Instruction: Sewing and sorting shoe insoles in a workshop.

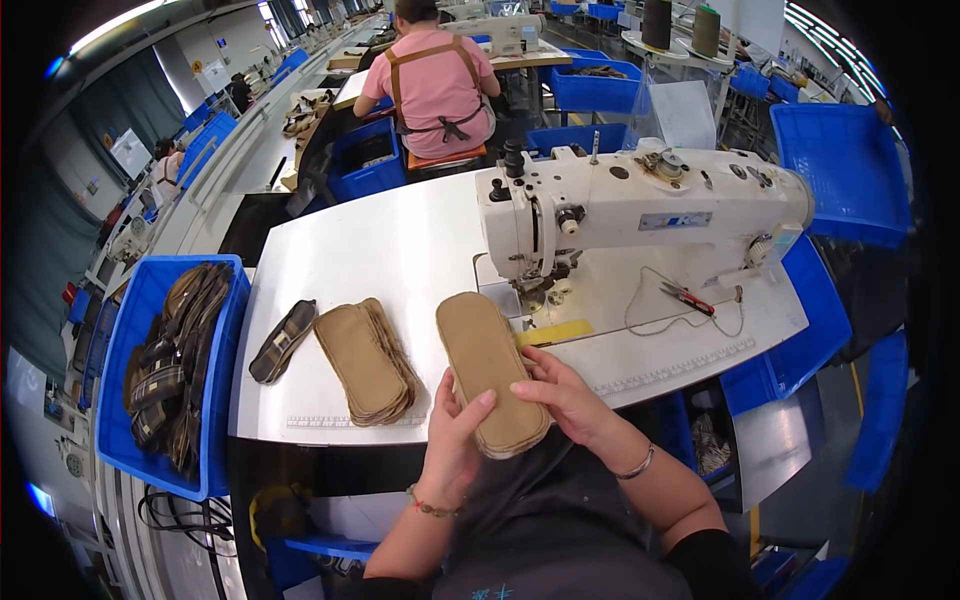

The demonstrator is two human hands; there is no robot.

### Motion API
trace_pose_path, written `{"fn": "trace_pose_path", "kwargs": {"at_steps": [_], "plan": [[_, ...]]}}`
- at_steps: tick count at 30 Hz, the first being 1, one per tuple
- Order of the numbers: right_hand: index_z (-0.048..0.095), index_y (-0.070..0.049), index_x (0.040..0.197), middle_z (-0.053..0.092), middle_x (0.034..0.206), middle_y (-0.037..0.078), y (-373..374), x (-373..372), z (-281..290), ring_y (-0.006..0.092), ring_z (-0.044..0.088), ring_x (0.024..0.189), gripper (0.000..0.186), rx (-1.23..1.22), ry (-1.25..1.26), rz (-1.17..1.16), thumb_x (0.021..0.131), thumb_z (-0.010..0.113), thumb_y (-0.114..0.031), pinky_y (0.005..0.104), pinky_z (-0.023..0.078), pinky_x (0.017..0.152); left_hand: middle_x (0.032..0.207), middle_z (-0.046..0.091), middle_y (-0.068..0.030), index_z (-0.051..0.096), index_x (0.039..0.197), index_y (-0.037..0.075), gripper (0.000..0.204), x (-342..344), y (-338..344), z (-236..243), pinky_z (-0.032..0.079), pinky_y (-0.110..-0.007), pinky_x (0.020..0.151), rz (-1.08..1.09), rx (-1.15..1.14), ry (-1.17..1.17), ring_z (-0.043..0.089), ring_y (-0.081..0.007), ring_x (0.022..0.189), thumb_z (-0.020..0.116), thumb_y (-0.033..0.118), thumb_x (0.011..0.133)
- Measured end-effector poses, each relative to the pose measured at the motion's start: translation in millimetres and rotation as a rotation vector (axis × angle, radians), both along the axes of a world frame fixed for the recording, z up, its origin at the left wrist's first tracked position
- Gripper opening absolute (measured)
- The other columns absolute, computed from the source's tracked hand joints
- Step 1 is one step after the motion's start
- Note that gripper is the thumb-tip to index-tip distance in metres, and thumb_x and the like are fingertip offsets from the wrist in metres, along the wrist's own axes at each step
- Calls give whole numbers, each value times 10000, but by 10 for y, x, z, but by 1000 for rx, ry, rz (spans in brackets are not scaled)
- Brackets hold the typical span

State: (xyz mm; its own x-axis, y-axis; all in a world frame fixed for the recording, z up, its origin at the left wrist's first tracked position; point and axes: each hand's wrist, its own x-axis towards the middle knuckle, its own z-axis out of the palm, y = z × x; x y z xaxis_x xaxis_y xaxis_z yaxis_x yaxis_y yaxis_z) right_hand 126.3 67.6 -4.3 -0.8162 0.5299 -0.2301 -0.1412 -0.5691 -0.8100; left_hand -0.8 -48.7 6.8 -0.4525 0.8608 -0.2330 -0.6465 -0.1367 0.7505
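Between my two hands is a small stack of tan, round-ended fabric pads (490, 365), held in front of the sewing machine and tilted toward me. My left hand (456, 435) grips the near left edge, thumb on top. From the right, my right hand (562, 392) pinches the other edge, its thumb also on the top face. A taller pile of similar tan fabric pads (362, 360) lies on the white table (370, 240) to the left. Beside it rests a single dark plaid pad (283, 342). The white sewing machine (640, 205) stands just beyond my hands.
A blue bin (243, 400) full of dark plaid pieces stands at the table's left edge. Red-handled snips (688, 298) on a cord lie right of the needle, near a yellow strip (555, 333). Ahead, a person in pink (440, 90) sits among more blue bins.
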Motion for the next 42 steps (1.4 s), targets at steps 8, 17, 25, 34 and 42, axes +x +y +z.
{"fn": "trace_pose_path", "kwargs": {"at_steps": [8,17,25,34,42], "plan": [[250,10,1491,440,1405,121,-86,140,76,194,455,1282,882,355,41,125,785,770,-94,336,382,1068,1306,521,-140,351,1399,7,648,96,-177,-72,472,-393,999,-141,22,-92,557,-251,1177,683,88,849],[241,-1,1497,380,1451,113,-165,381,132,179,417,1320,922,627,31,199,740,767,-32,326,357,1090,1296,532,-148,290,1446,25,745,-96,-101,-29,480,-400,994,-23,121,73,570,-255,1160,696,76,823],[287,-15,1482,383,1448,139,-88,542,187,198,429,1309,871,328,-16,211,755,760,-88,354,373,1083,1261,566,-159,157,1526,45,966,-85,-10,60,487,-376,979,43,144,244,591,-232,1134,746,7,762],[135,-21,1538,359,1474,168,-130,618,59,205,390,1342,986,310,-37,256,782,764,-90,336,309,1117,1213,583,-153,220,1486,17,843,-103,165,82,502,-353,947,170,108,197,600,-221,1097,731,39,816],[160,-12,1530,421,1430,165,-289,510,-49,221,432,1316,960,139,-47,191,766,740,-59,347,346,1099,1332,500,-161,124,1509,15,753,-94,160,-22,451,-329,1000,89,52,213,521,-205,1206,612,197,965]]}}
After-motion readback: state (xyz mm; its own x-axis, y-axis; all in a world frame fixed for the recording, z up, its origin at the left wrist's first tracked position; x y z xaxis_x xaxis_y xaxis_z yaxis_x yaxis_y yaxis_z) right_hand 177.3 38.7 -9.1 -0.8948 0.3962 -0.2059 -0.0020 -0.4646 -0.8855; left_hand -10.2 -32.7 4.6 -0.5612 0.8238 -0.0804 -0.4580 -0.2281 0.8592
